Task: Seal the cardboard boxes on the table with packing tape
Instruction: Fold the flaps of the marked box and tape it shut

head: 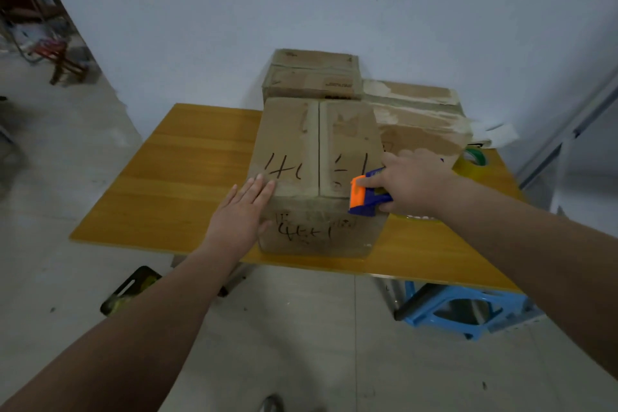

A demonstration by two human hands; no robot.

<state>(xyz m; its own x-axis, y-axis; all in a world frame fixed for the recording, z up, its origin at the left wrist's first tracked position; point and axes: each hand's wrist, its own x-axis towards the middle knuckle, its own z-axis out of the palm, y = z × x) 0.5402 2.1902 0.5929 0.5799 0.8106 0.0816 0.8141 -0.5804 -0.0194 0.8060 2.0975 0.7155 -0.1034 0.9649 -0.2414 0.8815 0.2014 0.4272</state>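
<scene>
A closed cardboard box [317,147] with black handwriting stands near the front edge of the wooden table [174,184]. My left hand [239,214] lies flat with straight fingers on the box's near left corner. My right hand [411,182] grips a blue and orange tape dispenser [364,197] at the box's near right top edge. The centre seam between the flaps runs away from me. Two more boxes stand behind: one [312,75] at the back, a torn one [421,120] at the right.
A roll of green tape [475,157] lies on the table to the right of the boxes. A blue plastic stool [468,311] stands under the table's right side. A dark object [128,291] lies on the floor at the left. A wall rises behind the table.
</scene>
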